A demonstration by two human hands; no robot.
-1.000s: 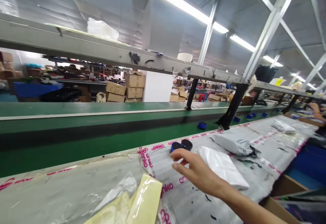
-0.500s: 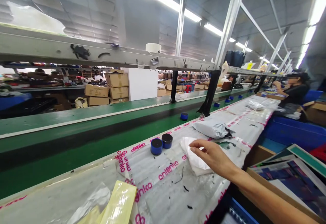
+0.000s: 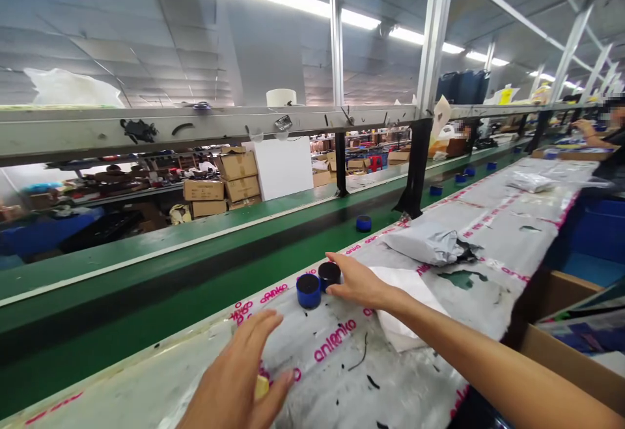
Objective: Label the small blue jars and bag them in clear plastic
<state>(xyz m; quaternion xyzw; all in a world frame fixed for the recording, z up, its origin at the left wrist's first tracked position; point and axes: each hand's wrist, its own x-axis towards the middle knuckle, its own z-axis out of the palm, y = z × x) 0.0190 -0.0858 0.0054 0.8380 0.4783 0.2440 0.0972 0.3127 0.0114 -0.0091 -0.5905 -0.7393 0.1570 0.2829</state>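
Two short round pieces, blue on the side and black on top, stand side by side on the plastic-covered bench: a left piece (image 3: pixel 309 291) and a right piece (image 3: pixel 329 274). My right hand (image 3: pixel 359 282) is at the right piece, thumb and forefinger parted around its right side; firm contact is not clear. A white sheet (image 3: pixel 407 305) lies partly beneath that forearm. Lower left, my left hand (image 3: pixel 239 373) is over the bench, fingers spread and nothing in them. A bit of yellow material (image 3: pixel 262 387) shows between its thumb and fingers, on the bench below.
A green conveyor (image 3: pixel 195 279) runs behind the bench, with several blue round pieces on it, the nearest blue piece (image 3: pixel 363 223) beside a dark post (image 3: pixel 415 168). A wrapped white packet (image 3: pixel 424 243) lies on the bench. Cardboard boxes stand at right. A person sits farther down.
My right hand has moved left from the white sheet to the right round piece. My left hand has come into view over the yellow material. The view has turned slightly left.
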